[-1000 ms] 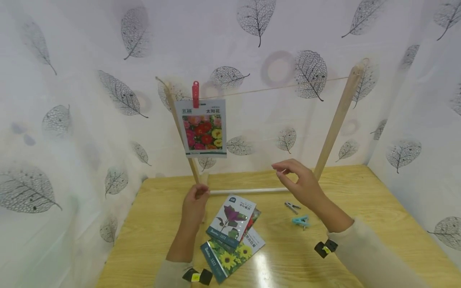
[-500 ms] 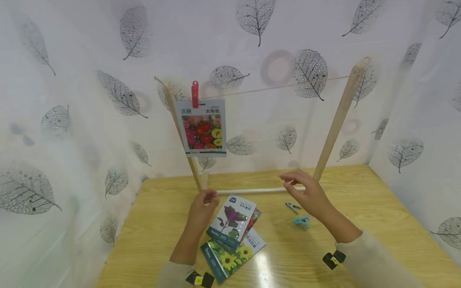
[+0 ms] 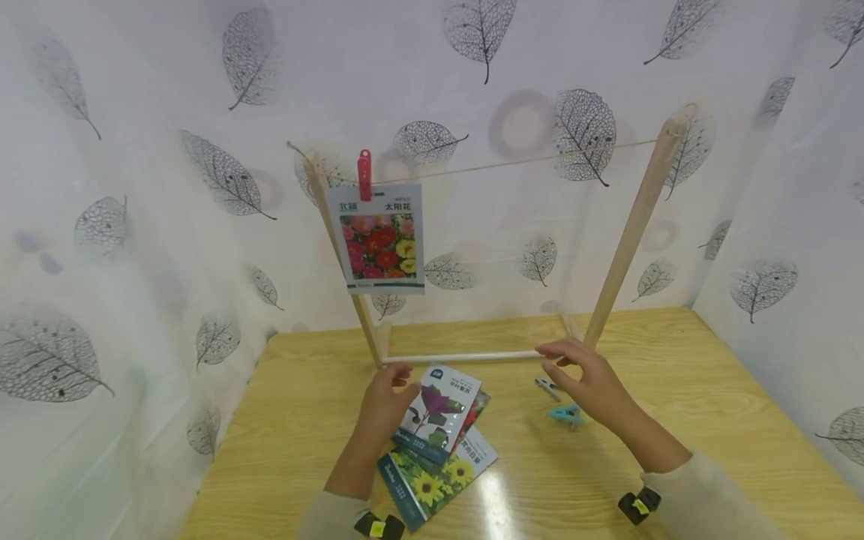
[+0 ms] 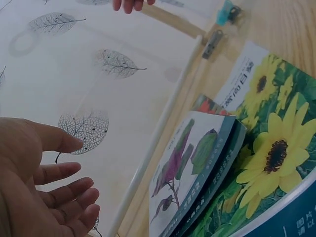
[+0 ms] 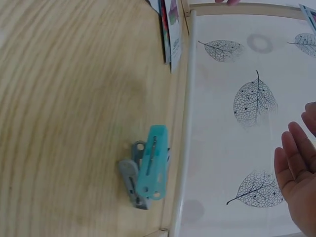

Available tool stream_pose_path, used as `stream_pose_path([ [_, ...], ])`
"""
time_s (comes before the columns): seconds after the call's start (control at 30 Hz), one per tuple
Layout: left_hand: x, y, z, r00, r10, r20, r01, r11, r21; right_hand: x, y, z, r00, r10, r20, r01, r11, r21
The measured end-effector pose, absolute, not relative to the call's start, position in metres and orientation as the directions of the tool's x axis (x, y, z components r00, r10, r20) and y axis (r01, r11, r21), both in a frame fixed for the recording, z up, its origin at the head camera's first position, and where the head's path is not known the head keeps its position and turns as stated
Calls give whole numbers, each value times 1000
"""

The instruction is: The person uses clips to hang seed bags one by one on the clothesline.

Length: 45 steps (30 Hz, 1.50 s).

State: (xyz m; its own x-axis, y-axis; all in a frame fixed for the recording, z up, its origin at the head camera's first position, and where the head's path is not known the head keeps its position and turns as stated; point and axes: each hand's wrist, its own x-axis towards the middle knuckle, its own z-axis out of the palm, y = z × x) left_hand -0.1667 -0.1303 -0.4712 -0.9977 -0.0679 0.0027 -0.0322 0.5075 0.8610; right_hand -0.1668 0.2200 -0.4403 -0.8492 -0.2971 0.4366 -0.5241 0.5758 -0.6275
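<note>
My left hand (image 3: 390, 390) hovers open just left of a stack of seed packets, its fingers (image 4: 64, 170) relaxed and holding nothing. The top packet shows a purple plant (image 3: 437, 411) (image 4: 190, 173); a sunflower packet (image 3: 432, 480) (image 4: 266, 158) lies beneath. My right hand (image 3: 583, 371) is open above a teal clothespin (image 3: 564, 413) (image 5: 153, 165) and a grey clothespin (image 3: 547, 388) (image 5: 129, 180), touching neither. A flower packet (image 3: 382, 238) hangs from the string (image 3: 513, 163) by a red clothespin (image 3: 365, 175).
A wooden frame with two slanted posts (image 3: 631, 225) and a white base rod (image 3: 466, 358) stands at the back of the wooden table (image 3: 709, 390). Leaf-patterned cloth walls (image 3: 135, 225) close in the left, back and right sides.
Both hands have dropped lower and nearer the table. The left hand moved right toward the packet stack; the right hand moved down over the clothespins.
</note>
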Motion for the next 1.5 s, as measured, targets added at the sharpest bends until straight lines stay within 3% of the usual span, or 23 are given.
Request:
stream_pose_path([
  [0.7,-161,-128,-493,-999,-48,13,-23,687,726,-155,240,-475,-887,-326,327,-461,652,-602],
  [0.97,-159,-127,-499,-998,-40,-49,-63,707,704,-150,251,-484,-916,-325,235,-399,671,-626],
  [1.5,-156,-121,-505,-999,-34,-30,-46,783,620,-144,272,-493,-932,-358,62,-315,711,-629],
])
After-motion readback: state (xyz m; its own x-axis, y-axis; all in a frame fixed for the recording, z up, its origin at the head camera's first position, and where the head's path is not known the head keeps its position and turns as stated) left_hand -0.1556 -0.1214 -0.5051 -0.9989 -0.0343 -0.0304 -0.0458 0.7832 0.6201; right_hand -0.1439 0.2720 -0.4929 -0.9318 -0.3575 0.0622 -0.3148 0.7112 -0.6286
